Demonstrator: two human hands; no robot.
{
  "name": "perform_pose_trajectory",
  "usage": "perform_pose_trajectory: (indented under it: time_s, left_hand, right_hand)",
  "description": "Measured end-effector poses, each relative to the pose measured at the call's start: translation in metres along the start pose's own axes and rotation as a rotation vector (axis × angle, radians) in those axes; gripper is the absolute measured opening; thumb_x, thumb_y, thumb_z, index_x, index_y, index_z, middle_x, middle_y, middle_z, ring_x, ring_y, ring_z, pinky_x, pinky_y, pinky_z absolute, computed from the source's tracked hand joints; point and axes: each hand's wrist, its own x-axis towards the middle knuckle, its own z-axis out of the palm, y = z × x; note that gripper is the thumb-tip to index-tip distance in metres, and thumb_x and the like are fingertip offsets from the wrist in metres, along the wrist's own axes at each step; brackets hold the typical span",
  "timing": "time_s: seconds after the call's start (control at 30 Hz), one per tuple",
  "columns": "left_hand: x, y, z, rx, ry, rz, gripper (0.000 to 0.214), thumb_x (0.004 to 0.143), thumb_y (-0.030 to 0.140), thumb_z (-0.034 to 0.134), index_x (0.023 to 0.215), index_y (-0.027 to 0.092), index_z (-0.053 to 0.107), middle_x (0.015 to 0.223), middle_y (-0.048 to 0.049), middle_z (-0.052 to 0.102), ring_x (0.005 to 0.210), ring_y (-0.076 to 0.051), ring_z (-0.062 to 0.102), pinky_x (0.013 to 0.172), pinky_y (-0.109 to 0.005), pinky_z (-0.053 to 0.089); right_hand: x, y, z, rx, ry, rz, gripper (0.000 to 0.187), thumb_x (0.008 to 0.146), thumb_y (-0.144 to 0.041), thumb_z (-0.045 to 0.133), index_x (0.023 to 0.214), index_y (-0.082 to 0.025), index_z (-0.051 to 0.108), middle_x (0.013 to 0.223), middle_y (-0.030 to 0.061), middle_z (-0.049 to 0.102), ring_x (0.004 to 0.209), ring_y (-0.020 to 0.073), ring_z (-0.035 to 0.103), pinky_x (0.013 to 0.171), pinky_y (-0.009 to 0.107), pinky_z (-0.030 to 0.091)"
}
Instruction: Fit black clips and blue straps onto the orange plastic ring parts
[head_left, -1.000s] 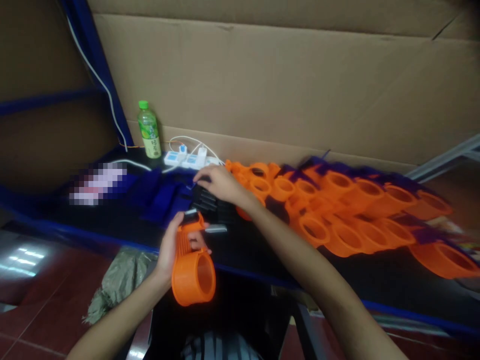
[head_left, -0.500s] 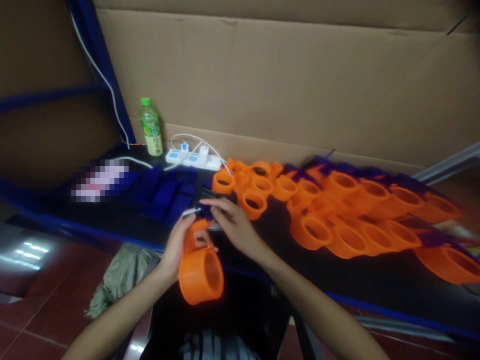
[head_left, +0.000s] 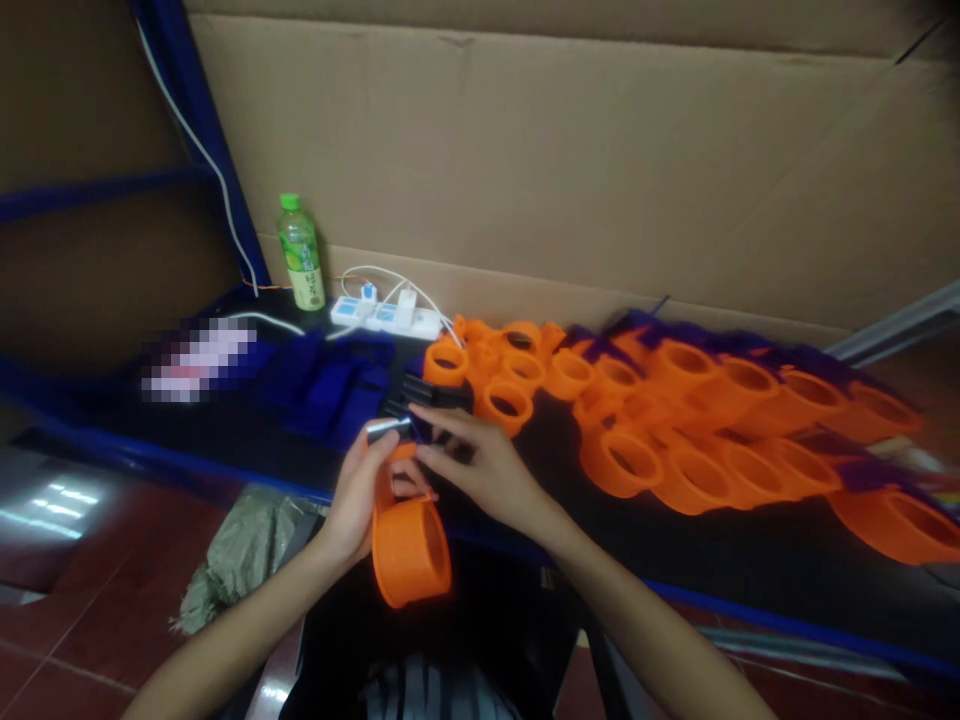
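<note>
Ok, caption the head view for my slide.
Left hand grips an orange ringed part, right hand at its far end; similar parts lie nearby.

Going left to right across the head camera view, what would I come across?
Pixelated patch, green-capped bottle, orange piece held in the left hand, right hand, rightmost orange ring.

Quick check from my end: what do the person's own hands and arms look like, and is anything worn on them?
The left hand and right hand are ungloved. No sleeve, watch or band shows along the left forearm or right forearm. At the bottom edge, a blurred striped garment shows, dark and pale grey.
</note>
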Motion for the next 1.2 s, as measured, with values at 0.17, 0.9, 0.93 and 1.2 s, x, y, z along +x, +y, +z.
perform_pose_trajectory:
  time_s: [0.17, 0.9, 0.93, 1.2]
  left_hand:
    - [-0.002, 0.002, 0.001, -0.004, -0.019, -0.076, 0.033, 0.088, 0.042, 0.067, 0.108, 0.021, 0.052, 0.061, -0.0014, 0.069, 0.050, -0.020, 0.068, 0.048, -0.029, 0.057]
    - [-0.020, 0.019, 0.003, 0.138, -0.154, -0.206, 0.032, 0.081, 0.020, 0.070, 0.109, 0.018, 0.053, 0.064, 0.0005, 0.069, 0.051, -0.018, 0.068, 0.055, -0.031, 0.060]
    - [-0.021, 0.018, 0.002, 0.147, -0.165, -0.200, 0.033, 0.082, 0.021, 0.070, 0.110, 0.019, 0.053, 0.064, 0.0007, 0.069, 0.052, -0.018, 0.069, 0.055, -0.031, 0.060]
    - [-0.020, 0.010, -0.009, 0.186, -0.260, -0.146, 0.040, 0.087, 0.024, 0.066, 0.122, 0.023, 0.047, 0.067, -0.0001, 0.071, 0.058, -0.022, 0.072, 0.058, -0.031, 0.059]
  right_hand:
    - [0.001, 0.000, -0.011, 0.261, -0.047, 0.019, 0.041, 0.088, -0.025, 0.071, 0.128, -0.023, 0.063, 0.127, 0.0072, 0.067, 0.114, 0.0187, 0.065, 0.091, 0.031, 0.054]
    - [-0.031, 0.015, -0.008, -0.130, 0.007, -0.411, 0.036, 0.090, -0.025, 0.071, 0.126, -0.025, 0.065, 0.138, 0.0118, 0.062, 0.088, 0.0146, 0.068, 0.084, 0.031, 0.058]
    - [-0.032, 0.015, -0.007, -0.101, 0.010, -0.393, 0.040, 0.090, -0.027, 0.071, 0.129, -0.025, 0.064, 0.137, 0.0117, 0.063, 0.088, 0.0147, 0.068, 0.083, 0.031, 0.058]
    - [-0.036, 0.011, 0.000, 0.094, 0.045, -0.249, 0.065, 0.086, -0.030, 0.076, 0.146, -0.029, 0.050, 0.130, 0.0082, 0.069, 0.111, 0.0204, 0.070, 0.098, 0.034, 0.055]
